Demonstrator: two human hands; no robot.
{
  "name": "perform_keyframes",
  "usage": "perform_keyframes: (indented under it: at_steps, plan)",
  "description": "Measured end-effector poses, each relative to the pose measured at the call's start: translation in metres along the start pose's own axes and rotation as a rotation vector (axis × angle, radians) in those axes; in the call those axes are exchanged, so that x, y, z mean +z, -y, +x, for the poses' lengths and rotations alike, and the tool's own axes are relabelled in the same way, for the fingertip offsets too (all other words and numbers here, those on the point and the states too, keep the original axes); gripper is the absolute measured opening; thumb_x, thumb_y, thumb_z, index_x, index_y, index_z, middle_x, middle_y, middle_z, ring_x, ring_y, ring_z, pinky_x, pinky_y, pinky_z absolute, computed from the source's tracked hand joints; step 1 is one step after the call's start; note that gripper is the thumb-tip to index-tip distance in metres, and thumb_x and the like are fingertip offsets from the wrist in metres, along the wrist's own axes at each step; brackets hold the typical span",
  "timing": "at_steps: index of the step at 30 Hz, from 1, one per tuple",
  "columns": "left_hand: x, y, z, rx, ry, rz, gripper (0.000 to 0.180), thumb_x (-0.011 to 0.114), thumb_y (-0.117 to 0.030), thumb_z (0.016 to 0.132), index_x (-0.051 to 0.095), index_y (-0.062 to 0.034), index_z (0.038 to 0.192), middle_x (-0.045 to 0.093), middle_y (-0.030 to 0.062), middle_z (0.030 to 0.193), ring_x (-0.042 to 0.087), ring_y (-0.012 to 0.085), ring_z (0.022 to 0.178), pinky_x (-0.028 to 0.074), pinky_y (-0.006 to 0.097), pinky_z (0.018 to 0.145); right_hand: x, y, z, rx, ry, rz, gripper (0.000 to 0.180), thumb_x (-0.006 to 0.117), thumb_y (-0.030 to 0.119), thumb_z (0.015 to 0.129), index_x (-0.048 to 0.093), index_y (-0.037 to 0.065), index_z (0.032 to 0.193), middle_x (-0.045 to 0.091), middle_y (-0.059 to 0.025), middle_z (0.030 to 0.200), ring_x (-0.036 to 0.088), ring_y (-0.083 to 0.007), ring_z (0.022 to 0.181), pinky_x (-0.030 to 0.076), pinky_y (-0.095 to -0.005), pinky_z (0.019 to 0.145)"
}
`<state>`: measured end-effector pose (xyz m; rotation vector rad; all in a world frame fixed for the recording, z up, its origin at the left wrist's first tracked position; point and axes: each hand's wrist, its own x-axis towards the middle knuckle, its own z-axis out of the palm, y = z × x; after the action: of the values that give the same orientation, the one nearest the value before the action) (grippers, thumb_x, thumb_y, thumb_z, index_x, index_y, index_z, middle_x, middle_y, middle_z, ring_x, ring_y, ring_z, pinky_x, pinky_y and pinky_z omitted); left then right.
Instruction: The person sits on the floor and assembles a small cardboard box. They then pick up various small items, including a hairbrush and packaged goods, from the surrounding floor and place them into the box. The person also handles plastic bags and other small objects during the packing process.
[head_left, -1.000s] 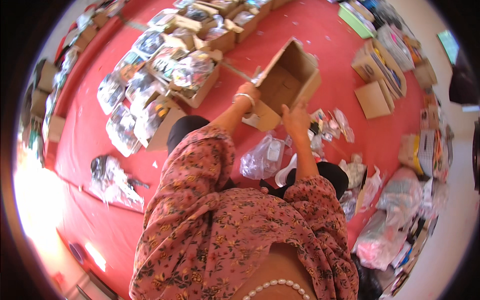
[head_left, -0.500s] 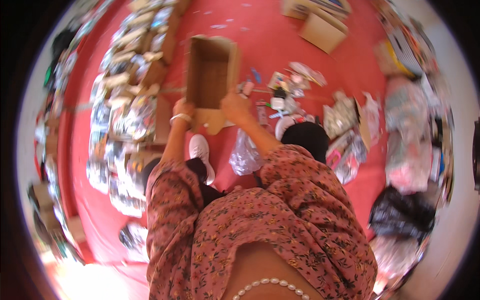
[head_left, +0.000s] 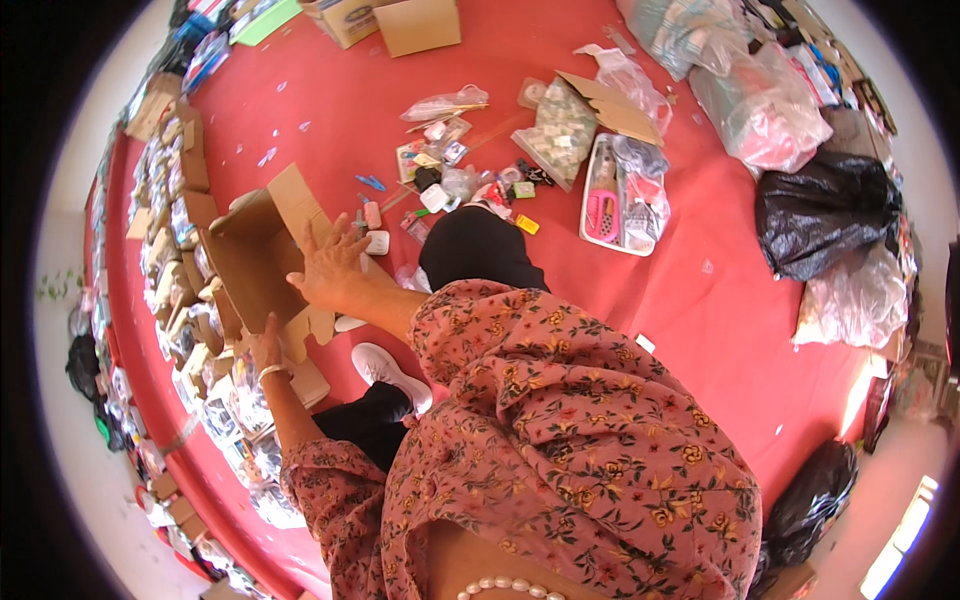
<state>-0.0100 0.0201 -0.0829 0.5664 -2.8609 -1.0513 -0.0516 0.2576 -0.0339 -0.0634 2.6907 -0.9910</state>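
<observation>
In the head view, your left hand [head_left: 265,347] is at the near edge of the cardboard box [head_left: 250,250], off to your left above the red floor [head_left: 700,320]. Its fingertips show against the box, but you can't tell from here whether they grip it or only rest there. Your right hand [head_left: 335,270] has its fingers spread wide, closed on nothing, in front of the box's right side — it covers part of a flap, and whether it touches the cardboard is hard to say. The two hands are apart, near each other.

The box's mouth faces you, its inside brown and shadowed. Behind it, a row of filled boxes [head_left: 193,172] crowds toward the rim, the contents too small to make out. Your right knee [head_left: 478,248] hides the near edge of a pile of small goods [head_left: 460,182]. The black bag [head_left: 825,215] at right conceals what it holds — and two cartons [head_left: 420,27] are cut off at the top.
</observation>
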Motion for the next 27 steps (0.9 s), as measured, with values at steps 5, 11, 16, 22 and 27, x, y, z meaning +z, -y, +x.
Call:
perform_keyframes:
  at_steps: [5,11,16,22,27]
  plan:
    - [-0.011,0.044,0.023,-0.115,-0.059,0.068,0.086,0.058,-0.055,0.069,0.034,0.0026,0.129,0.024,0.0273,0.134,0.027,0.0371,0.123,0.024,0.038,0.101,-0.022,0.001,-0.009,-0.066,-0.084,0.02,0.083,0.05,0.051,0.08,0.009,0.01,0.14,0.006,-0.0363,0.136,0.019,-0.0557,0.121,0.018,-0.0663,0.092]
    - [-0.002,0.011,0.01,-0.071,-0.272,0.054,0.106,0.068,-0.043,0.067,0.006,0.0126,0.132,0.022,0.0312,0.134,0.029,0.038,0.123,0.025,0.038,0.102,-0.028,-0.011,-0.02,-0.22,-0.25,-0.064,0.075,0.047,0.048,0.083,0.014,0.01,0.139,0.008,-0.0302,0.139,0.019,-0.0535,0.122,0.021,-0.0663,0.091]
    - [-0.03,0.027,0.023,-0.266,-0.547,0.065,0.116,0.065,-0.062,0.059,0.013,0.0117,0.132,0.025,0.0339,0.132,0.034,0.0411,0.12,0.029,0.043,0.099,-0.052,-0.005,-0.047,-0.358,-0.303,-0.044,0.063,0.045,0.042,0.085,0.03,0.004,0.133,0.025,-0.0273,0.135,0.027,-0.0412,0.123,0.024,-0.0626,0.092]
    - [-0.02,-0.033,0.007,-0.06,-0.49,0.155,0.109,0.064,-0.057,0.064,0.01,0.0082,0.133,0.02,0.0282,0.136,0.037,0.0418,0.117,0.032,0.044,0.098,-0.029,-0.002,-0.032,-0.365,-0.361,0.025,0.061,0.048,0.038,0.083,0.033,0.004,0.131,0.023,-0.0282,0.136,0.027,-0.0417,0.123,0.019,-0.0618,0.094]
    - [-0.028,-0.016,0.013,-0.019,-0.454,0.46,0.071,0.058,-0.043,0.074,0.041,0.0034,0.124,0.044,0.0246,0.123,0.047,0.037,0.11,0.037,0.043,0.091,-0.016,0.006,-0.037,-0.405,-0.417,0.014,0.057,0.051,0.03,0.08,0.039,0.0,0.127,0.025,-0.0291,0.134,0.029,-0.0413,0.122,0.021,-0.0617,0.092]
